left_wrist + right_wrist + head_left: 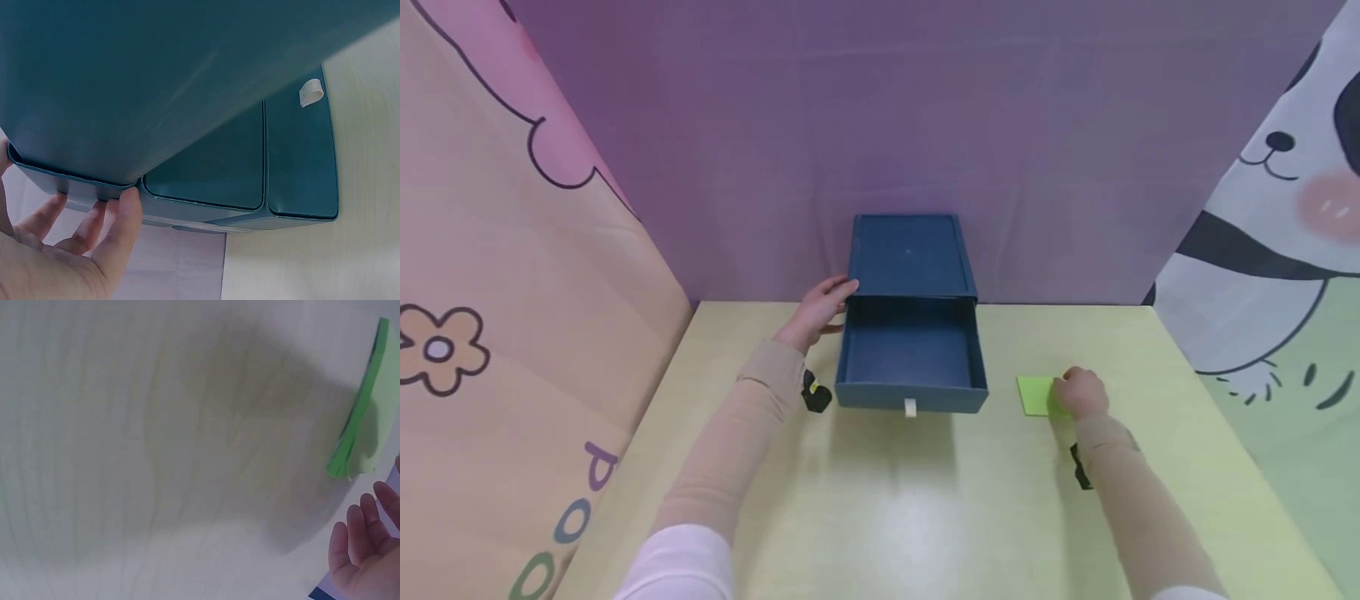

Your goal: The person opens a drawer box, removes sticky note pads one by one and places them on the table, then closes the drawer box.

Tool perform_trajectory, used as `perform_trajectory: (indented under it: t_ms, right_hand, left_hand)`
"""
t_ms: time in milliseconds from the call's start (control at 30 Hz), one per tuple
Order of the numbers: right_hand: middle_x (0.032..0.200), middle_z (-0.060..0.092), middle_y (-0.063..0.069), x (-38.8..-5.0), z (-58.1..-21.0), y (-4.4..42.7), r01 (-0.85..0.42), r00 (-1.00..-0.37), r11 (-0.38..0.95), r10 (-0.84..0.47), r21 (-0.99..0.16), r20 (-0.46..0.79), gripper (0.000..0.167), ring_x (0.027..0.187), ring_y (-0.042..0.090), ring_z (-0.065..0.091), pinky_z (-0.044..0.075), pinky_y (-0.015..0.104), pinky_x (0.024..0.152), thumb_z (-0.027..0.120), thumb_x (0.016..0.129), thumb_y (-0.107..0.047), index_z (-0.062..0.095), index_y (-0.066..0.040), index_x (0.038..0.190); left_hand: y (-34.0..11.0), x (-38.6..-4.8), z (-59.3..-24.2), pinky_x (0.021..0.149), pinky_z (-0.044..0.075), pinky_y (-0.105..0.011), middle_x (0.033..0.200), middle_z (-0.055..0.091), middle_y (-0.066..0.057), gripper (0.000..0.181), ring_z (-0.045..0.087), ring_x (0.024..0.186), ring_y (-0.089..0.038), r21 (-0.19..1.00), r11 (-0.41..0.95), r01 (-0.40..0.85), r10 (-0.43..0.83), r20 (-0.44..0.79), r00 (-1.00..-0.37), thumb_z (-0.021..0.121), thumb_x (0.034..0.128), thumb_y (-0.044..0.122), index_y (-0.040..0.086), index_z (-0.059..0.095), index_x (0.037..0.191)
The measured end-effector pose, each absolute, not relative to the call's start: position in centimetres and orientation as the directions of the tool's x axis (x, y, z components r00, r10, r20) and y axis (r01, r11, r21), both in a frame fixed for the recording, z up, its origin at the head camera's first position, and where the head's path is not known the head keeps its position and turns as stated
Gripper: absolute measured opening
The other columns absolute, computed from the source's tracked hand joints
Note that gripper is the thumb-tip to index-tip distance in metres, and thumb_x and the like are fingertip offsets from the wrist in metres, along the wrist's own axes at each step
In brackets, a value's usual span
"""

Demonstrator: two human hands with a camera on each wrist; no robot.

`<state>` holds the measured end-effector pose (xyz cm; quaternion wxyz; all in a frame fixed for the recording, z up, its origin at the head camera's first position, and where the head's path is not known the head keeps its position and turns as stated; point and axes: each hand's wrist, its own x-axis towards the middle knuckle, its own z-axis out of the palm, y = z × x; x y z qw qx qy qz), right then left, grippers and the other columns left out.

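A dark blue drawer cabinet [910, 254] stands against the back wall, its top drawer [917, 354] pulled out with a bare inside. My left hand [822, 310] rests against the cabinet's left side near the front edge. In the left wrist view its extended fingers [125, 219] touch the cabinet's side, beside the pulled-out drawer. To the right lies a bright green sticky note pad [1033, 396] on the table. My right hand [1081, 393] is over the pad's right part. In the right wrist view the loosely bent fingers [354, 528] hold nothing visible and appear apart from the green pad [382, 394].
The pale wooden table [880, 517] ends at a purple cloth wall [880, 125] behind the cabinet. Printed panels stand at left and right. Lower drawer fronts [212, 162] show under the pulled-out one, the bottom one with a white pull tab [310, 92].
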<state>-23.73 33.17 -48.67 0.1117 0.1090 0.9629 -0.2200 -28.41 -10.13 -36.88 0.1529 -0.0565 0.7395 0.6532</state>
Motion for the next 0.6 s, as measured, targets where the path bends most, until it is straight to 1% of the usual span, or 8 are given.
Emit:
perform_trajectory:
  t_ms: [200,333,433,600]
  right_hand:
    - [0.119,0.052,0.037,-23.6,-48.5,33.4,0.249,-0.962,0.859,0.164,-0.448,-0.22,0.047,0.109,0.051,0.049,0.041,0.057,0.093,0.039,0.096,-0.021,0.049,0.018,0.119]
    - [0.119,0.052,0.037,-23.6,-48.1,33.0,0.222,-0.972,0.83,0.143,-0.512,-0.189,0.045,0.108,0.05,0.051,0.042,0.055,0.093,0.041,0.096,-0.02,0.049,0.018,0.119]
    - [0.122,0.05,0.038,-23.6,-47.5,32.3,0.193,-0.978,0.798,0.111,-0.571,-0.175,0.044,0.109,0.049,0.05,0.042,0.055,0.093,0.042,0.096,-0.019,0.048,0.017,0.121]
    - [0.129,0.046,0.037,-23.7,-46.0,31.0,0.149,-0.983,0.741,0.042,-0.655,-0.177,0.046,0.116,0.049,0.046,0.039,0.056,0.097,0.041,0.099,-0.021,0.043,0.014,0.128]
  left_hand:
    - [-10.2,-28.4,-36.8,0.104,0.039,-0.05,0.154,0.029,-0.006,0.064,0.037,0.135,-0.031,0.948,0.148,-0.283,0.116,-0.301,-0.947,0.051,0.0954,0.045,0.021,0.028,0.15]
    - [-10.2,-28.4,-36.7,0.104,0.039,-0.05,0.153,0.03,-0.006,0.064,0.037,0.135,-0.031,0.948,0.143,-0.285,0.11,-0.301,-0.947,0.052,0.0952,0.045,0.022,0.029,0.15]
    - [-10.1,-28.3,-36.7,0.104,0.039,-0.05,0.153,0.031,-0.006,0.063,0.037,0.135,-0.031,0.948,0.143,-0.285,0.11,-0.301,-0.947,0.052,0.0951,0.045,0.022,0.029,0.149]
    - [-10.1,-28.2,-36.7,0.104,0.039,-0.049,0.153,0.031,-0.006,0.063,0.037,0.135,-0.03,0.949,0.142,-0.281,0.104,-0.297,-0.949,0.052,0.0954,0.045,0.022,0.029,0.15]
